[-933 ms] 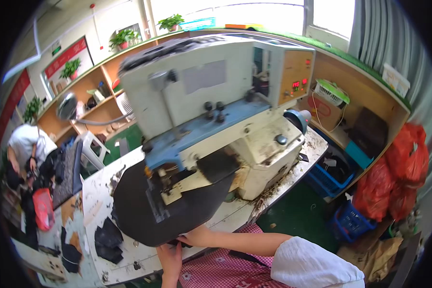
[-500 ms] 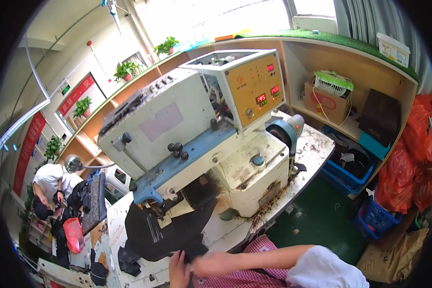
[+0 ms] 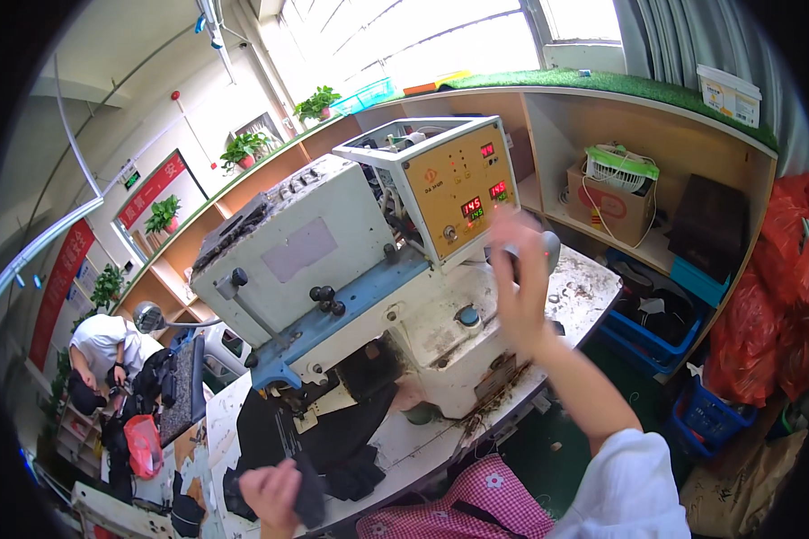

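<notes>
Raised since earlier, one bare right hand (image 3: 520, 274), blurred before one white-and-blue metal machine (image 3: 360, 265), fingers parted, one bare left hand (image 3: 272, 496), fingers curled, pinching one flat black piece (image 3: 310, 497) near one white tabletop (image 3: 422, 445)

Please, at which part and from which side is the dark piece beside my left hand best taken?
Probably take the dark piece by its right edge, coming from the right, with a light pinch: the left hand's grip is at its left side, while no fingers cover the right edge. It looks flat, though blur hides its thickness.
</notes>
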`<state>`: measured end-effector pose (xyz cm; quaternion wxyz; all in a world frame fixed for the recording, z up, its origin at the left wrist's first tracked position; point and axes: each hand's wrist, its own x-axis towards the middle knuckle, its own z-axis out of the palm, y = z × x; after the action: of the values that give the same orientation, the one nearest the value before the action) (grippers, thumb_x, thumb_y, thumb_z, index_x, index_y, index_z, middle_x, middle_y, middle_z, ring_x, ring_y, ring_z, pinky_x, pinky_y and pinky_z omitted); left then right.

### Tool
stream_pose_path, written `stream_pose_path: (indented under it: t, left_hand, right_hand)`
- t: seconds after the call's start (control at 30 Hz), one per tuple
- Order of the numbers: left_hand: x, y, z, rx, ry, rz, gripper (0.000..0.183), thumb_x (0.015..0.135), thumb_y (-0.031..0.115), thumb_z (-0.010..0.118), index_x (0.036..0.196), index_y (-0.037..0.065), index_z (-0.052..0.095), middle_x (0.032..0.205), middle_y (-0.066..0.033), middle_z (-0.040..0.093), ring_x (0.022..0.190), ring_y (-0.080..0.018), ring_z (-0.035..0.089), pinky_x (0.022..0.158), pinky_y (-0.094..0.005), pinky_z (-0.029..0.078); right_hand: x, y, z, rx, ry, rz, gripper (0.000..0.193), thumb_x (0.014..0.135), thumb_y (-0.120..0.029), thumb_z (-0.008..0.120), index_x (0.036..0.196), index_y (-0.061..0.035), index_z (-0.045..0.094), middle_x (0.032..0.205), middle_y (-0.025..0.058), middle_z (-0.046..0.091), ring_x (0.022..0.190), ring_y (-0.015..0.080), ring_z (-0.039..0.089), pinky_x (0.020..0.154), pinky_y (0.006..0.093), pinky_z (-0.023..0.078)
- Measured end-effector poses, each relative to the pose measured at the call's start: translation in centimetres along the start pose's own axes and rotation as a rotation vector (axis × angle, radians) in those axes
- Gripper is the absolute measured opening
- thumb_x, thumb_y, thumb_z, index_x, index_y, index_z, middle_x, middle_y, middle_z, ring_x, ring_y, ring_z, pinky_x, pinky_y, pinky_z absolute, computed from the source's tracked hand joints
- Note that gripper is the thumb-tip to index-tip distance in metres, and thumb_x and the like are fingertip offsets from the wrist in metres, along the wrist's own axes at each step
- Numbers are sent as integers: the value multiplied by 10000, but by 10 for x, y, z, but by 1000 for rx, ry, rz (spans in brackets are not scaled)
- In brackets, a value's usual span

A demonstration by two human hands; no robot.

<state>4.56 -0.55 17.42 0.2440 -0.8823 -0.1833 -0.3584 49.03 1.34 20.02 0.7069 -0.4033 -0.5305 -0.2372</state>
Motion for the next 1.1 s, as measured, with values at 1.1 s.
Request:
stream_pose_path:
  t: [1.1]
  left_hand:
    - [-13, -22, 22, -304, -94, -518, 264, 702, 51, 627, 940, 17, 735, 1006, -150, 688, 934, -336, 665, 834, -386, 521]
  right_hand:
    - [28, 50, 11, -217, -53, 13, 352, 925, -61, 588, 1268, -19, 523, 1437, 215, 482, 1241, 371, 476, 1059, 460, 346]
